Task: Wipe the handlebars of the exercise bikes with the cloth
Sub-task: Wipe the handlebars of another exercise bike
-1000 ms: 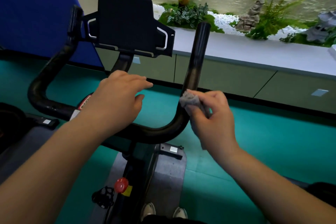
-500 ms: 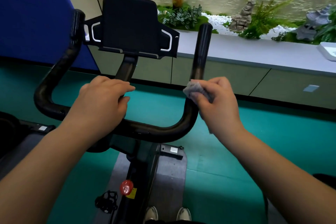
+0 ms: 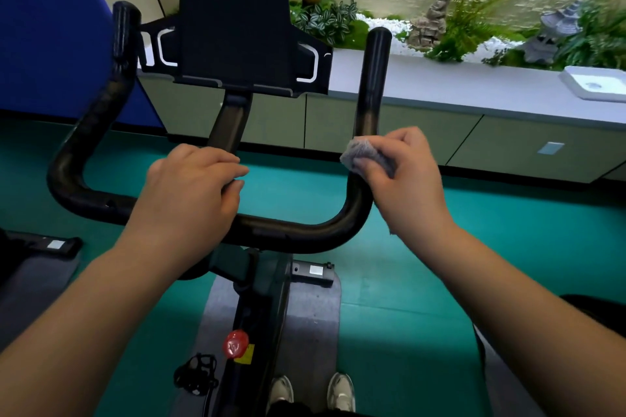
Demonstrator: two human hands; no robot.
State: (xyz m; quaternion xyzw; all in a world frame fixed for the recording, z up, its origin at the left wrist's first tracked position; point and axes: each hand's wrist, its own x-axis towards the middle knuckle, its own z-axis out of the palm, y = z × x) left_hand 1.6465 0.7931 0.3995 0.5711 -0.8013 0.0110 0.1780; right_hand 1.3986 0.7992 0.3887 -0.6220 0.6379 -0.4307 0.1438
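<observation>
we judge wiping mid-way: right hand [image 3: 408, 176] clenches cloth [image 3: 364, 151] on handlebars' [image 3: 291, 230] right upright, frame centre; left hand [image 3: 193, 186] grips crossbar; left horn unwiped.

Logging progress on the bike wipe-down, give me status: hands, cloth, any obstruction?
Right hand shut on cloth, pressed to handlebar right upright. Left hand resting on crossbar. Nothing blocking.

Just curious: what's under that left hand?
The left hand rests on the black handlebar, near the stem of the tablet holder. The bar beneath the palm is covered.
</observation>
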